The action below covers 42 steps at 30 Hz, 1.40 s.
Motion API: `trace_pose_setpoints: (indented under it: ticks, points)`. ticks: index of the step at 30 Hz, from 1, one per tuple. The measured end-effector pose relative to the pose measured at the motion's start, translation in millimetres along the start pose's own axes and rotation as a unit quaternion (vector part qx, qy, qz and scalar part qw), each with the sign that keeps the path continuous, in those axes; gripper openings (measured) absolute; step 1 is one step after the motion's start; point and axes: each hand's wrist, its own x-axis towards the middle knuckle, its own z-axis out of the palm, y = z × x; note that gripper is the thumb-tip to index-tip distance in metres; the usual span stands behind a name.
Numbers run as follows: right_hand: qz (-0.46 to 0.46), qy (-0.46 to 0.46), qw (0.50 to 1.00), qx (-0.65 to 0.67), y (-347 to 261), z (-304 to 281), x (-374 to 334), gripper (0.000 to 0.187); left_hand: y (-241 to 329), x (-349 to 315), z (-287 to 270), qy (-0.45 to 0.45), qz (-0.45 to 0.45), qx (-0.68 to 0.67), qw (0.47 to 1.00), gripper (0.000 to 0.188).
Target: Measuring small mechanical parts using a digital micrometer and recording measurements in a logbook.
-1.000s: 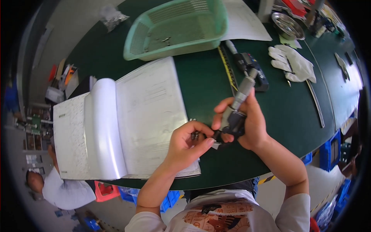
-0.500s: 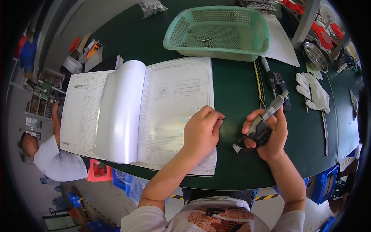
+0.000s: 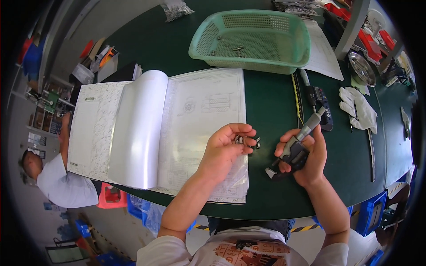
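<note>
Left hand point(image 3: 224, 148) loosely cups small metal parts point(image 3: 240, 140) over the binder's point(image 3: 182, 128) right edge, right hand point(image 3: 311, 162) grips a micrometer point(image 3: 297, 153) above the bench point(image 3: 275, 199), so parts could slip through slack fingers and roll away.

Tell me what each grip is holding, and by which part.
Right grip: the micrometer, by its dark display body and frame. Left grip: small metal pieces, cupped together; the exact hold on each cannot be told.

White short-sleeved shirt point(image 3: 165, 253), orange print point(image 3: 242, 256)
</note>
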Motion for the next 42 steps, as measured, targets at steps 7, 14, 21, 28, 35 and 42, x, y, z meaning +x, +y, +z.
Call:
trace_pose_setpoints:
  ticks: [7,14,21,28,35,42]
  points:
    - [0.007,-0.011,1.000,-0.004,-0.3,-2.1,-0.4,0.070,0.7,-3.5,8.9,0.032,-0.062,-0.043,0.997,0.021]
    - [0.003,-0.015,1.000,0.015,-0.3,-2.4,-2.5,0.070,-2.9,-8.0,8.8,-0.031,-0.045,0.059,0.997,0.021]
    - [-0.010,-0.052,0.997,0.062,-3.3,-3.2,-2.5,0.068,-4.7,-10.3,20.3,-0.053,-0.006,0.091,0.994,0.025]
    - [-0.005,-0.072,0.993,0.090,-6.0,-6.7,-0.5,0.064,-6.3,-12.3,17.7,-0.050,-0.024,0.113,0.992,0.015]
    - [0.022,-0.067,0.994,0.086,-7.2,-5.0,-2.7,0.064,-11.4,-11.0,19.2,-0.104,0.044,0.195,0.974,0.009]
    - [0.035,-0.068,0.994,0.074,-6.6,-6.6,-2.3,0.065,-14.4,-10.5,18.2,-0.121,0.065,0.200,0.970,0.009]
